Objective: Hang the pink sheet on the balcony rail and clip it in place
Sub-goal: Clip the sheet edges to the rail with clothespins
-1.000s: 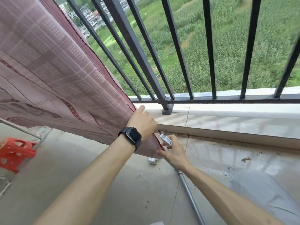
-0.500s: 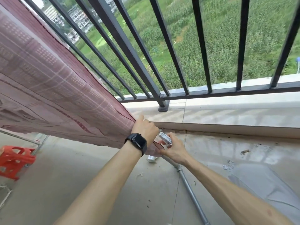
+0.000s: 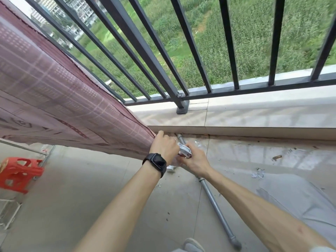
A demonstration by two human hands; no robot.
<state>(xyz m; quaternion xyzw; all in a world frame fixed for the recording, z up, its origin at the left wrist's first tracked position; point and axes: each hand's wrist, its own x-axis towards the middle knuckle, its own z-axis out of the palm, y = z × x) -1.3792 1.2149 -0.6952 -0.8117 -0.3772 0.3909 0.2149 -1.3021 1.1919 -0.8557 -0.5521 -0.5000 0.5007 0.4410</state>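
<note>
Red plastic stool (image 3: 18, 172) stood far left on the concrete floor. Pink checked sheet (image 3: 54, 106) sloped from upper left, in front of the bars of the black metal balcony rail (image 3: 138, 46), down to a bunched corner near the kerb. Left hand (image 3: 164, 148), black smartwatch (image 3: 156, 162) on its wrist, had fingers curled round that corner. Just right of it, right hand (image 3: 195, 161) pinched a white plastic clip (image 3: 185, 150) against the cloth's edge. Grey metal pipe (image 3: 216, 210) lay on the floor beneath.
</note>
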